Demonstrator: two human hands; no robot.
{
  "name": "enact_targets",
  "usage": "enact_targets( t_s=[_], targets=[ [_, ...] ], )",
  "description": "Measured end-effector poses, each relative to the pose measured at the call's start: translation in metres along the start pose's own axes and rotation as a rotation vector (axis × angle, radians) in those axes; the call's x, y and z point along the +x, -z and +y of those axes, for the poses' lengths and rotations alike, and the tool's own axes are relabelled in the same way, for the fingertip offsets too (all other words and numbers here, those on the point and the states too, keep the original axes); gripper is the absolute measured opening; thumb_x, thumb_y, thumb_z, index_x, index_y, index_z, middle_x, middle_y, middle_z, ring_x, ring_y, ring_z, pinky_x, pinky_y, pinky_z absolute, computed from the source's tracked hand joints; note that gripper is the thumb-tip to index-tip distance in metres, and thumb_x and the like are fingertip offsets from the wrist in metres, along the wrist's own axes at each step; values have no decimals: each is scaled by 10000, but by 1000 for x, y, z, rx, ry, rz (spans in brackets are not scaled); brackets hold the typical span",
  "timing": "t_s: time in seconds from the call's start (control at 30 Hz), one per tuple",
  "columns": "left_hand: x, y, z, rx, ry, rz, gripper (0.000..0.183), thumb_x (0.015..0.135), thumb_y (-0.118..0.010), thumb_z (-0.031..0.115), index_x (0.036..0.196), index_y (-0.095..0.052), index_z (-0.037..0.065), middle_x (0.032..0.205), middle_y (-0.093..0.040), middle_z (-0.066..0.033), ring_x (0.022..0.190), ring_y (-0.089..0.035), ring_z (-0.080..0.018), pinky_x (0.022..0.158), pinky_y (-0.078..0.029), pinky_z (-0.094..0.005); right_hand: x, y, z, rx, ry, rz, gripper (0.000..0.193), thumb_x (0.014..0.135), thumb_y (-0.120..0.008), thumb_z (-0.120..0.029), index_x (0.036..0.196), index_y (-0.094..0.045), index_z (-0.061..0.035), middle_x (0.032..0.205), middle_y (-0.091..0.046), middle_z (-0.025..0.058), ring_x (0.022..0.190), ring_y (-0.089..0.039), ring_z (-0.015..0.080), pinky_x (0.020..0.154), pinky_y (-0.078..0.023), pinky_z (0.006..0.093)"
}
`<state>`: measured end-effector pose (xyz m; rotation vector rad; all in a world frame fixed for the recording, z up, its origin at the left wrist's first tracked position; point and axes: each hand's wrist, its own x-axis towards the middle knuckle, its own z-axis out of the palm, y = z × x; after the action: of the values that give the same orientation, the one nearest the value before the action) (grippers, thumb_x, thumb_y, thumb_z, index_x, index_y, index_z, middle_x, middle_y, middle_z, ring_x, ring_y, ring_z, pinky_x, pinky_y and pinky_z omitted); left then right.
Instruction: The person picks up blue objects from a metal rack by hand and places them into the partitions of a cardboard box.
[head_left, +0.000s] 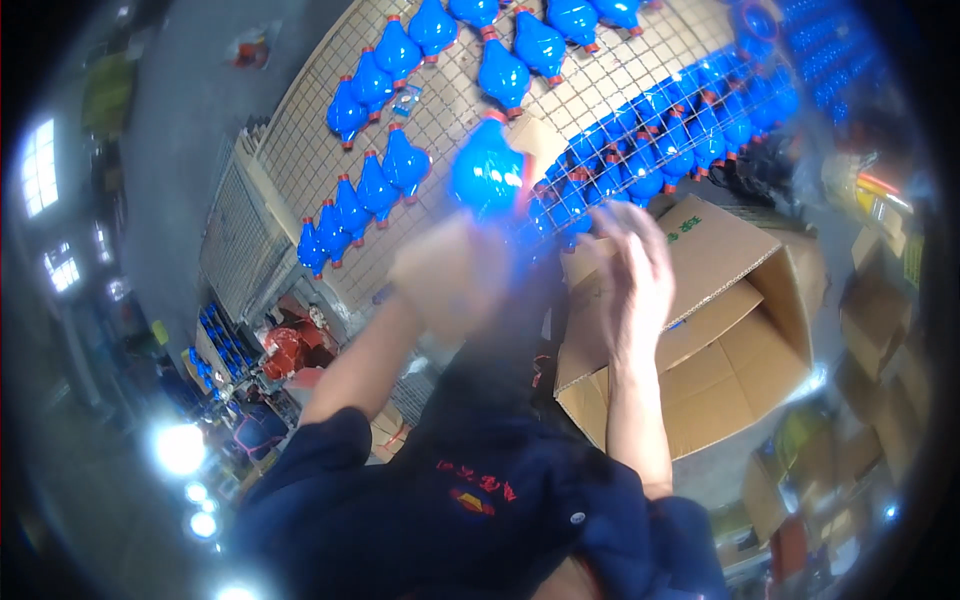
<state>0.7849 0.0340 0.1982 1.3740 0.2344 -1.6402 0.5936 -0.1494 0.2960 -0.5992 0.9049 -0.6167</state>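
Nearest the lens: my dark navy shirt [400,520], red stitching on the chest, just off the near edge of the wire-mesh table [450,100].

Blue bulb-shaped piece [487,175], red at its ends: over the near part of the table, slightly blurred, looking larger than its fellows. Its lower end meets my left hand [455,270], badly smeared at the table's near edge. Whether those fingers are closed on the piece, I cannot tell.

My right hand [638,275]: off the table's near right edge, above the cardboard box [715,255]. Fingers apart and loosely bent, blurred toward the tips.

Next out: tan cardboard flap [540,145], on the table just beside the piece. Left row of blue pieces [376,187], five of them, slanting across the table's left part; a middle row [372,82] lies farther over, a far row [540,47] nearer the table's far edge. All same shape, red-ended.

Table's right part: a dense crowd of blue pieces [675,145], grid wires crossing in front of them. More blue, small and dim, past the table's right end.

The box lies on its side, mouth open, off the table's near right edge; green marks on one panel.

Farther off, left of the table: a red heap [285,345], grey floor [190,180], a bright window [40,170].
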Motion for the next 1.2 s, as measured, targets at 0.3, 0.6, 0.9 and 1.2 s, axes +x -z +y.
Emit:
enact_targets(
  t_s=[0.3, 0.6, 0.9, 1.2],
  targets=[
    [52, 198, -62, -397, -121, 595, 405, 955, -436, 469, 1272, -500, 225, 1131, -606, -42, 649, -525, -190, 473, -386, -340, -18, 27, 35, 928, -631, -159, 713, 939, -375, -652, 1042, -590, 20, 961, -608, 222, 951, -616, 418, 816, -531, 605],
    [42, 148, 2, -66, -211, 491, 369, 977, -474, 455, 1091, -568, 116, 953, -620, -63, 522, -462, -132, 391, -346, -258, -40, 54, 33, 875, -583, -317, 927, 876, -219, -791, 1046, -592, 41, 956, -632, 233, 933, -620, 426, 853, -504, 526],
    [-113, -25, -9, -102, -325, -56, 448, 1025, -411, 412, 1256, -418, 28, 828, -564, -128, 374, -434, -168, 312, -353, -267, -86, 87, -9, 684, -320, -260, 666, 954, -380, -577, 1151, -549, 36, 1166, -601, 265, 1138, -569, 442, 1007, -432, 536],
    [-57, -78, -35, -255, 50, -363, 339, 1019, -458, 317, 1162, -494, 12, 839, -593, -216, 419, -537, -233, 350, -422, -313, -66, 214, -5, 180, 183, 628, 258, 896, -640, -278, 992, -606, -40, 915, -624, 59, 887, -603, 160, 811, -500, 318]
  ],
)
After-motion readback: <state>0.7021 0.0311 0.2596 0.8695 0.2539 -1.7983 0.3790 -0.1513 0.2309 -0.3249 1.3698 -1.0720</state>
